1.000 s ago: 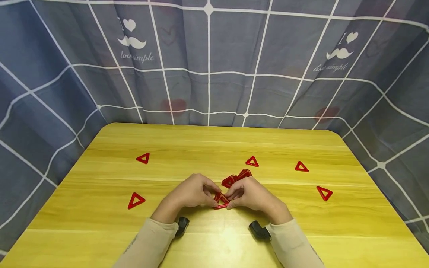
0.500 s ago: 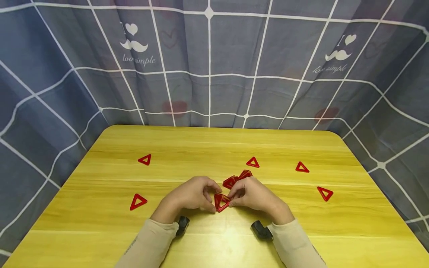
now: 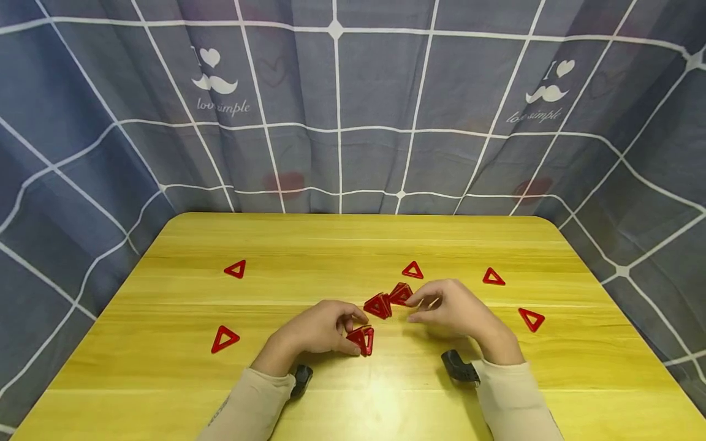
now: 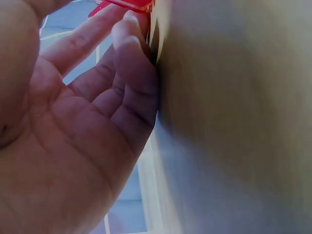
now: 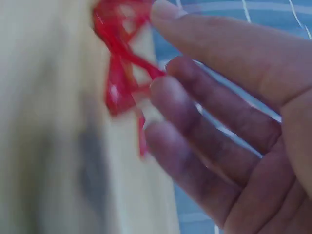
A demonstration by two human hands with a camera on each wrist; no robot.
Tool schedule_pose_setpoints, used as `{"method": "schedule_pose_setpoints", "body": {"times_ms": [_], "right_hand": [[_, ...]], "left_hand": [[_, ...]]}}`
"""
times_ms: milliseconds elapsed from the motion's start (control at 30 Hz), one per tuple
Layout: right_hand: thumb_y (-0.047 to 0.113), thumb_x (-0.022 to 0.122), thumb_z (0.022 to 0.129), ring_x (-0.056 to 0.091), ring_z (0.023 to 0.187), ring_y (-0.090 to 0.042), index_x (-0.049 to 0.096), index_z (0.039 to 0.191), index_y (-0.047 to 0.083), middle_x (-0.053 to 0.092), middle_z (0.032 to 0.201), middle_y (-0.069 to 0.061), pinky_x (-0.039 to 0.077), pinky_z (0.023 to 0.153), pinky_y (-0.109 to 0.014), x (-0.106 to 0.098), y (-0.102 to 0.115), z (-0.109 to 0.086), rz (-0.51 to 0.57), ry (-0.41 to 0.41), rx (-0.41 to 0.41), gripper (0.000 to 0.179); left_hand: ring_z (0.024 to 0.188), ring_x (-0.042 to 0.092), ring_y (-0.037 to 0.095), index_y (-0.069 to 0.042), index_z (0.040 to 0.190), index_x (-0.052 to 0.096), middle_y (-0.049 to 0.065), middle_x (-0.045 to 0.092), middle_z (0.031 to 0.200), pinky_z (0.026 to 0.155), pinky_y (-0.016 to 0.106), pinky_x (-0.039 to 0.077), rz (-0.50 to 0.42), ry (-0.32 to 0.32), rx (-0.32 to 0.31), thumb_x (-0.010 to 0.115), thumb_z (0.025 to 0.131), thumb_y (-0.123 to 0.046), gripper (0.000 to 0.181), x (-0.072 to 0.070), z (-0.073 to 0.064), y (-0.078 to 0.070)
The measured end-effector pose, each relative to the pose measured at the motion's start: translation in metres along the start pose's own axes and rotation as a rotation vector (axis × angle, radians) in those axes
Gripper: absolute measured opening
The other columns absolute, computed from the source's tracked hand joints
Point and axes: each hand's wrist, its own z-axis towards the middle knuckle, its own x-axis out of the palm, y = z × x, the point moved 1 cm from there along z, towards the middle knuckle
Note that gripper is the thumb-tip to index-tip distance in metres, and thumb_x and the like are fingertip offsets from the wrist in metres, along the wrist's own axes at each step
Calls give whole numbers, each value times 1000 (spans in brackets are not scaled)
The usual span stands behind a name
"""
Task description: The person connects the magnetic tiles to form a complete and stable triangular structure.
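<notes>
On the yellow table (image 3: pixel 342 257) my left hand (image 3: pixel 349 334) pinches a small cluster of joined red triangle pieces (image 3: pixel 362 339) near the front middle; in the left wrist view only a red edge (image 4: pixel 127 4) shows past the fingertips. Just behind stand two small red pyramid-like assemblies (image 3: pixel 378 304) (image 3: pixel 401 293). My right hand (image 3: pixel 420 309) hovers beside the right assembly with its fingers relaxed and holds nothing. The right wrist view shows those fingers (image 5: pixel 204 122) spread next to blurred red triangles (image 5: pixel 119 63).
Loose red triangles lie flat around: far left (image 3: pixel 235 269), near left (image 3: pixel 223 339), behind the assemblies (image 3: pixel 412 270), and two at the right (image 3: pixel 493 277) (image 3: pixel 532 319). A blue checked curtain (image 3: pixel 342 122) walls in the table on three sides.
My right hand let go of the joined triangles and moved right and back towards the assemblies. The left hand keeps the cluster, which now stands more upright.
</notes>
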Motion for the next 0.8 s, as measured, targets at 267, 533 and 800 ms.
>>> {"method": "schedule_pose_setpoints", "body": {"times_ms": [267,533,800], "right_hand": [[27,90,77,67,92,-24,74,116,4,70,109,-12,54,74,-37,-54,-26,-39,-86,-175,226,48],[45,91,72,52,113,-44,61,133,0,55,134,-26,52,80,-48,-83,-52,-73,-118,-226,527,82],[48,91,70,43,116,-49,49,140,-6,43,138,-35,39,94,-60,-101,-84,-99,9,-281,810,98]], "left_hand": [[67,47,12,-13,113,72,4,58,86,61,27,41,-24,9,-10,89,79,-16,39,1,-2,0],[65,45,12,-13,113,72,5,57,87,60,27,41,-51,12,-3,88,79,-16,38,1,-1,1],[66,46,11,-13,115,72,3,58,87,59,26,41,-39,16,8,88,80,-19,38,1,2,2]]}}
